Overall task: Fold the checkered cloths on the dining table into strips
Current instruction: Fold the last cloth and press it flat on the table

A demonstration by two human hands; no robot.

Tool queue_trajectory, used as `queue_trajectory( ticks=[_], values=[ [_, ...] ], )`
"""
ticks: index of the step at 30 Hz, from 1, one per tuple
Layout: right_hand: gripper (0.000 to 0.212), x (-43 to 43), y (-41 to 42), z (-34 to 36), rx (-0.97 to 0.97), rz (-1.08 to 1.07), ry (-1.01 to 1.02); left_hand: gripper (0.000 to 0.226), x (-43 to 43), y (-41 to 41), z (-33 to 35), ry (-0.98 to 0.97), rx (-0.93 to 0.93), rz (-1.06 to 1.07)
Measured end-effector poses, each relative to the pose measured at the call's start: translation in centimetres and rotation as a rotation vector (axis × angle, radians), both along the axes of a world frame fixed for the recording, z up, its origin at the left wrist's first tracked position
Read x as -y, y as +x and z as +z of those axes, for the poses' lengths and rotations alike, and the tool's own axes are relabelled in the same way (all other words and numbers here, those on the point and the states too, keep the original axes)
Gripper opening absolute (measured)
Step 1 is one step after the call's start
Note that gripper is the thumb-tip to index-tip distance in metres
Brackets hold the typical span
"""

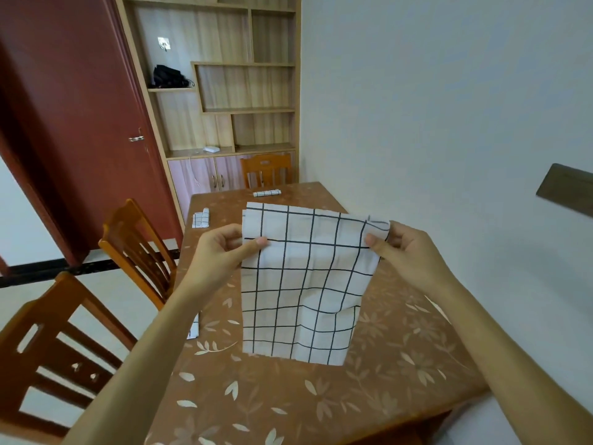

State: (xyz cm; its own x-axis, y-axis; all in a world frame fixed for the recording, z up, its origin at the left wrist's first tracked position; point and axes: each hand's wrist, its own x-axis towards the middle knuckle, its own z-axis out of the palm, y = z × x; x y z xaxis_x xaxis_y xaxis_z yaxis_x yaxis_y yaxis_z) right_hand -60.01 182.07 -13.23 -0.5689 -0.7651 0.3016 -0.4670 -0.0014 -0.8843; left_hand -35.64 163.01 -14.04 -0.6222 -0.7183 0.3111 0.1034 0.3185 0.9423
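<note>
Far left, two wooden chairs [138, 252] stand pushed up beside the tabletop [288, 396], with a red-brown door [73, 130] behind them. Next comes the wooden shelf unit [218, 91]. One of its open shelves holds a black bag [168, 76], a small white box [211, 149] sits on the ledge lower down, and the cupboard doors [205, 178] below that are closed.

Onto the flowered brown tabletop now. A folded strip [201, 217] lies near the left edge. A second strip [193, 329] peeks out from behind the left forearm, mostly hidden. A third strip [267, 193] lies at the far end, in front of another chair [266, 170].

Centre stage, the left hand [221, 248] pinches the upper left edge of the checkered cloth [305, 284], thumb in front and fingers [229, 236] curled behind. The cloth is held up above the middle of the tabletop and hangs down in soft ripples. Doubled layers show at its top left corner. I cannot tell whether its bottom edge touches the tabletop.

The right hand [407, 248] grips the upper right corner the same way, thumb in front, bunching the fabric a little. Further right is a pale wall with a dark wooden board [568, 191] fixed to it.
</note>
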Motion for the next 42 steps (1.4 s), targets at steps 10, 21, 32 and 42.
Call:
queue_trajectory(
  ticks=[10, 21, 32, 42],
  values=[
    [0.064, 1.3, 3.6, 0.7, -0.463, 0.033, 0.04, 0.04, -1.5, -2.1, 0.3, -0.151, 0.044, -0.025],
    [0.015, 2.5, 3.7, 0.8, -0.157, 0.227, -0.021, 0.025, -1.6, -2.0, 1.9, -0.177, 0.249, -0.15],
    [0.008, 2.7, 4.1, 3.0, -0.322, 0.242, 0.052, 0.013, -2.6, -3.5, 4.1, -0.447, 0.244, -0.06],
    [0.013, 2.5, 2.1, 4.0, -0.261, 0.05, -0.149, 0.003, -0.7, -1.1, 1.4, -0.542, 0.607, 0.067]
  ],
)
